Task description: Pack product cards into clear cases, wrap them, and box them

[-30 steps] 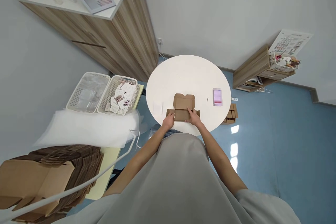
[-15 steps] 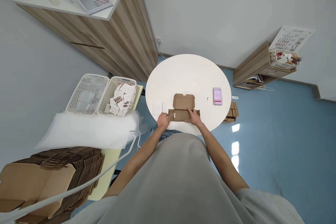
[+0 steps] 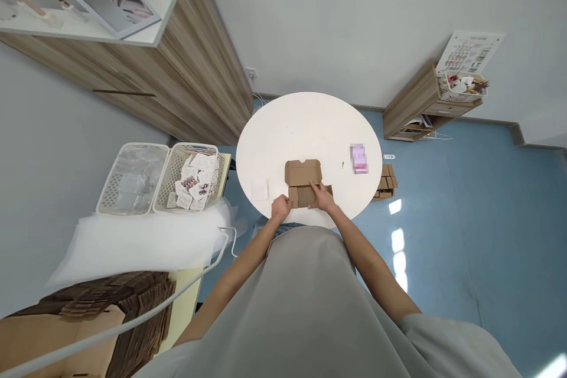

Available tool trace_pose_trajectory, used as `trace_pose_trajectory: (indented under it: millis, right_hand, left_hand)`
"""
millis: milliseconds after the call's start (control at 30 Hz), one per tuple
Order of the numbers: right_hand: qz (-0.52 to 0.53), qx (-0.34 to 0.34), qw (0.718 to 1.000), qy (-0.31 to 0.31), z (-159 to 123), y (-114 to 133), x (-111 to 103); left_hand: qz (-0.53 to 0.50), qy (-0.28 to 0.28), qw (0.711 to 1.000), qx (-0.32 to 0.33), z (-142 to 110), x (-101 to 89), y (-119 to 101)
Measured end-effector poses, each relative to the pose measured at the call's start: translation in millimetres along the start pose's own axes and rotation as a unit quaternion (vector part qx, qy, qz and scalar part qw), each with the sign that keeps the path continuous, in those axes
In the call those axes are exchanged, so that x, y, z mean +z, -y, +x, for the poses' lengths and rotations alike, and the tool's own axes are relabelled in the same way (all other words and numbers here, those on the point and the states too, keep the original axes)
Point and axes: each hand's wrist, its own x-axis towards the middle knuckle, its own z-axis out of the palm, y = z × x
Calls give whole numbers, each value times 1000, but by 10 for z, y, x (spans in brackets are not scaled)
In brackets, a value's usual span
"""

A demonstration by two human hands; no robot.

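Observation:
A brown cardboard box, partly folded, lies near the front edge of the round white table, its lid laid back away from me. At the box's left end, my left hand is closed on the side flap, fingers bent. My right hand grips the right part of the box, thumb at the front edge and fingers reaching over the inside. The right end flap sticks out beside that hand. A small white, flat square lies left of the box, and a blurred purple packet lies to the right.
On my left stand two white baskets, one with printed cards, beside white wrapping sheets and stacked flat cardboard. A white curved tube crosses there. Small boxes sit right of the table; a wooden cabinet stands behind left.
The box's left side flap now stands folded inward, with my left hand moved in against it. My right hand stays on the box. The whole view has shifted slightly.

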Motion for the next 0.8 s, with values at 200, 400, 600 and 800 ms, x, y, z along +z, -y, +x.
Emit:
trace_pose_trajectory:
  millis: [200, 400, 600, 800]
  right_hand:
    - [-4, -1, 1000, 7, -26, -1, -16]
    - [-6, 2, 1000, 13, -36, 43, -30]
    - [40, -31, 994, -97, -265, -122, -60]
    - [89, 127, 962, -224, -446, -488, -114]
  left_hand:
    - [59, 4, 998, -26, 67, 0, -66]
    - [77, -10, 997, -31, 81, -13, -153]
    - [69, -24, 997, -39, 40, 21, -253]
    - [24, -37, 998, -38, 23, 33, -304]
